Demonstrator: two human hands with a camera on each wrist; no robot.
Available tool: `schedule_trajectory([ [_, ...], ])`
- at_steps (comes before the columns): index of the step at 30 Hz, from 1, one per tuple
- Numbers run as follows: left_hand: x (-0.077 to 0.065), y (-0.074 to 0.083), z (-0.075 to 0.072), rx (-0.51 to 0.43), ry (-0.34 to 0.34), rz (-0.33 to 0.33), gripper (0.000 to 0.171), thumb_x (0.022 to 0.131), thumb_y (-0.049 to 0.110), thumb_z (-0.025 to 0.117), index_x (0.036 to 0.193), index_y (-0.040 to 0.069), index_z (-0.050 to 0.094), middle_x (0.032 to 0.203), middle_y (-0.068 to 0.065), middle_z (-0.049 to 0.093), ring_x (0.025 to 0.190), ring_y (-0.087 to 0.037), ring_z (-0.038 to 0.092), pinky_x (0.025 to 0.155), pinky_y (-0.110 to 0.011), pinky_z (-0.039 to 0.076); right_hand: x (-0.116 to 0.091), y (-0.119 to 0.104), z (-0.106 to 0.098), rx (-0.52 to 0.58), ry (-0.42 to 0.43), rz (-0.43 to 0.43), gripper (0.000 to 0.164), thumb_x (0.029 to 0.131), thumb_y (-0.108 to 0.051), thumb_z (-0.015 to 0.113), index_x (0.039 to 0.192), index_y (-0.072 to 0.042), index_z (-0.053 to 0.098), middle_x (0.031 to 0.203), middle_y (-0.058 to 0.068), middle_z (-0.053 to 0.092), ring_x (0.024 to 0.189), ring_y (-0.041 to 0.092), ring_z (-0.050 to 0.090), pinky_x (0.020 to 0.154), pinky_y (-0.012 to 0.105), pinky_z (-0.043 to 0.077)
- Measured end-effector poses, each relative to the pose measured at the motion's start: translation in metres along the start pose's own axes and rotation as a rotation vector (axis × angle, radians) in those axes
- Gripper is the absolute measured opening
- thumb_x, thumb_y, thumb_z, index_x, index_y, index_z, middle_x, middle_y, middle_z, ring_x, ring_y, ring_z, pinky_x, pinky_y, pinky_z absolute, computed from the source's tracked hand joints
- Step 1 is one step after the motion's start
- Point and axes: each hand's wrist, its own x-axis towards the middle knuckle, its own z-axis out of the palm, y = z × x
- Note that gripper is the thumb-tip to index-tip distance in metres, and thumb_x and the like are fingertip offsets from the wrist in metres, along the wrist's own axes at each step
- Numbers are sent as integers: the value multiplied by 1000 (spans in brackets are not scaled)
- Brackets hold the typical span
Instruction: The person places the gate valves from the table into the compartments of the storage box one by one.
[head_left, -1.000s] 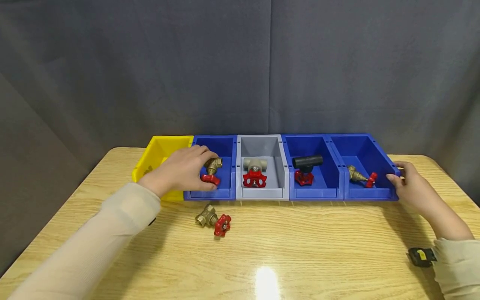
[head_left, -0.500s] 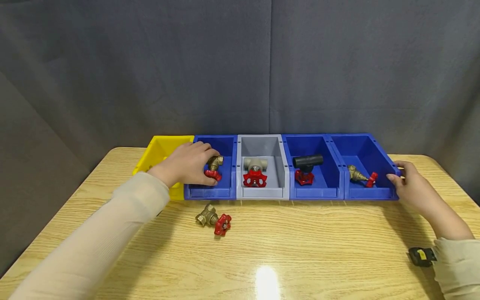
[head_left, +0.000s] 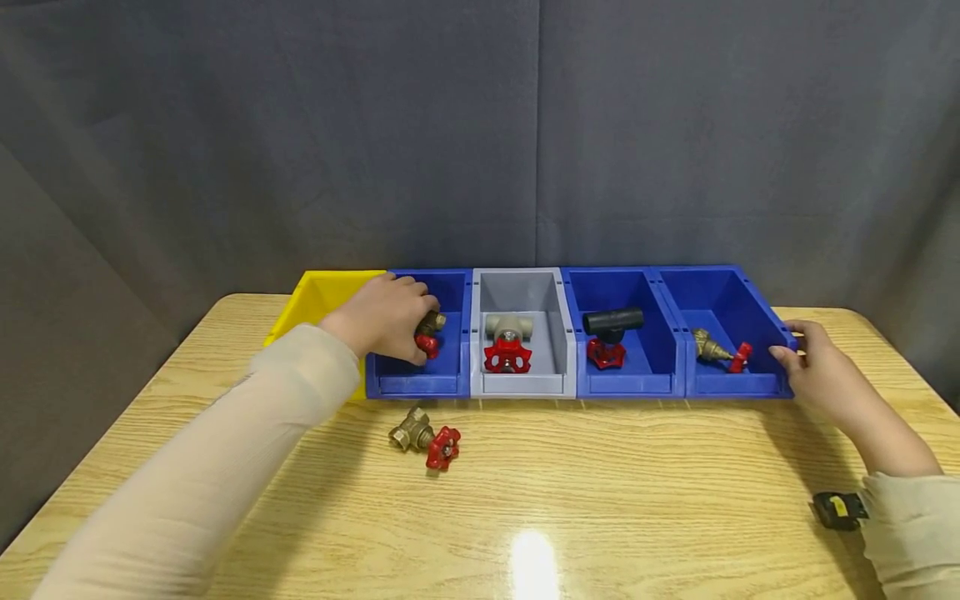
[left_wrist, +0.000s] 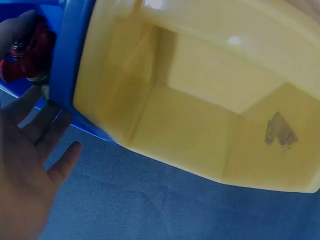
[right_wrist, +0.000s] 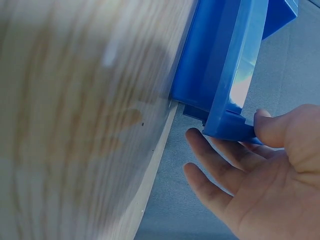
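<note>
My left hand (head_left: 390, 317) reaches into the left blue bin (head_left: 422, 385). Its thumb and fingers hold a brass gate valve (head_left: 432, 323) with a red handwheel (left_wrist: 32, 55), largely covered by the hand in the head view. At the far right, my right hand (head_left: 832, 375) pinches the side rim of the end blue bin (right_wrist: 232, 75) between thumb and fingers. Inside that bin lies a smaller brass valve (head_left: 708, 345) with a red handle. On the table in front of the bins rests another brass gate valve (head_left: 412, 432) with a red handwheel.
A yellow bin (left_wrist: 195, 120) adjoins the left blue bin. The grey bin (head_left: 525, 385) holds a beige valve (head_left: 509, 327); right of it, a blue bin (head_left: 628, 385) contains a black valve (head_left: 613, 321). A grey curtain (head_left: 480, 133) hangs behind the wooden table (head_left: 615, 500).
My left hand has shifted right, farther over the left blue bin, and now covers more of the valve it holds. The right hand stays at the end bin's rim.
</note>
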Motion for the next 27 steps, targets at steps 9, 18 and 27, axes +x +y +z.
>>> schedule_trajectory([
  [9, 7, 3, 2, -5, -90, -11, 62, 74, 49, 80, 119, 9, 68, 114, -9, 65, 106, -30, 56, 102, -49, 41, 0, 1, 0, 5, -10, 13, 50, 107, -10, 40, 133, 27, 22, 118, 53, 36, 105, 65, 44, 85, 72, 41],
  [18, 12, 12, 5, -22, -110, 16, 55, 75, 46, 80, 114, 10, 69, 106, -6, 67, 99, -27, 59, 99, -44, 44, 0, 0, 1, -3, -6, 13, 48, 106, -9, 41, 132, 27, 22, 117, 53, 36, 104, 66, 44, 84, 72, 41],
  [27, 14, 15, 7, -31, -117, 14, 54, 76, 46, 79, 115, 10, 69, 106, -5, 67, 102, -27, 60, 96, -43, 45, 0, 0, 1, -7, 0, 4, 48, 106, -9, 41, 132, 28, 23, 116, 53, 38, 102, 64, 46, 83, 71, 42],
])
